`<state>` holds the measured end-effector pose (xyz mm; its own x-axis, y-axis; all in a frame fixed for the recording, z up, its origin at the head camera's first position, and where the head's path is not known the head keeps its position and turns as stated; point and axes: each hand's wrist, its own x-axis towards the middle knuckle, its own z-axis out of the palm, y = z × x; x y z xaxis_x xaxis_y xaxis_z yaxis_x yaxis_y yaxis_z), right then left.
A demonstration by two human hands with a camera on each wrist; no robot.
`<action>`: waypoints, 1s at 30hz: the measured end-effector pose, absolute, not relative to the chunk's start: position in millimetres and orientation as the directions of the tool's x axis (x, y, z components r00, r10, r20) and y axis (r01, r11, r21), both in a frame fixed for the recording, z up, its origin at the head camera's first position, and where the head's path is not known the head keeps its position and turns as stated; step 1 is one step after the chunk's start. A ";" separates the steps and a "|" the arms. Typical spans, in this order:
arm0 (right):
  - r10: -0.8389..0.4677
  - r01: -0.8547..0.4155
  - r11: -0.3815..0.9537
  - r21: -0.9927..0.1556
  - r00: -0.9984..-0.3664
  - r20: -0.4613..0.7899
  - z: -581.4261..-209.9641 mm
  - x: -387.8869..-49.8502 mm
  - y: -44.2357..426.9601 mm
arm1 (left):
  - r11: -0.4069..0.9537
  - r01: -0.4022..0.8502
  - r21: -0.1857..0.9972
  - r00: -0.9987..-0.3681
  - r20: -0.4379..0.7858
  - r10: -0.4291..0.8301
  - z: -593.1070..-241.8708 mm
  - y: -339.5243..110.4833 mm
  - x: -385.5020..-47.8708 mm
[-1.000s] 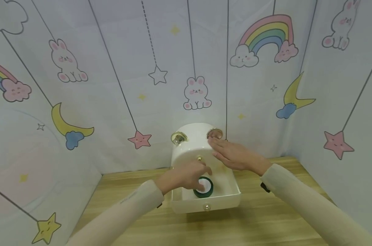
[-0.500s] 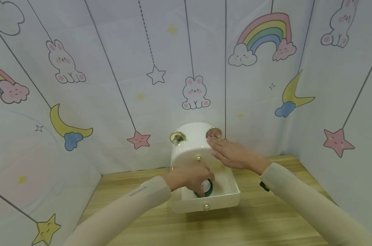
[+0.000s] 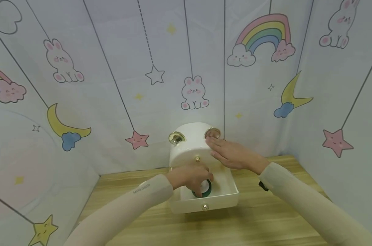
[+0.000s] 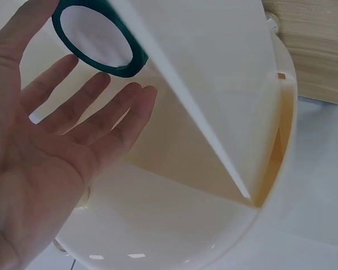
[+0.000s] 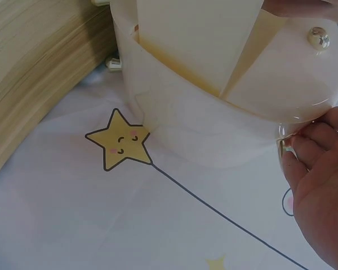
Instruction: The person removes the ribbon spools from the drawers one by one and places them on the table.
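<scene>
A glossy white storage box [image 3: 190, 140] with gold-rimmed round ears stands against the backdrop. Its lower drawer [image 3: 218, 202] is pulled out toward me. Inside lies a round dark green ring with a white middle [image 3: 206, 189], looking like a roll of tape. My left hand [image 3: 190, 177] reaches into the drawer from above, thumb and fingers spread about the green ring [image 4: 98, 36]; the left wrist view shows the fingers loosely extended beside its rim. My right hand [image 3: 232, 153] rests with extended fingers on the box's upper right side, by the right ear [image 3: 212, 133].
A wood-grain table [image 3: 250, 218] carries the box. Around it hangs a white fabric backdrop [image 3: 161, 112] printed with rabbits, stars, moons and rainbows. A small gold knob [image 3: 205, 206] sticks out from the drawer front, another [image 3: 197, 159] from the box above.
My left hand has moved slightly right and down, so its thumb and fingers now straddle the green ring. The right hand stays on the box. The view has shifted slightly.
</scene>
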<state>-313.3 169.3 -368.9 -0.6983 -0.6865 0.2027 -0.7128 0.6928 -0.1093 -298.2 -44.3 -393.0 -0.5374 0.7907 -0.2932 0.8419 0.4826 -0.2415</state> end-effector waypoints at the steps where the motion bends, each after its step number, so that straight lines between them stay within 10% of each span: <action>1: -0.687 -0.713 0.693 -0.107 -0.698 0.201 -369.1 -313.3 169.0 | 0.480 0.843 -0.244 -0.536 -0.295 0.791 -393.2 -44.5 -298.4; 30: -0.676 -0.698 0.705 -0.127 -0.715 0.176 -368.1 -315.8 167.2 | 0.497 0.844 -0.204 -0.537 -0.308 0.785 -399.6 -47.9 -304.0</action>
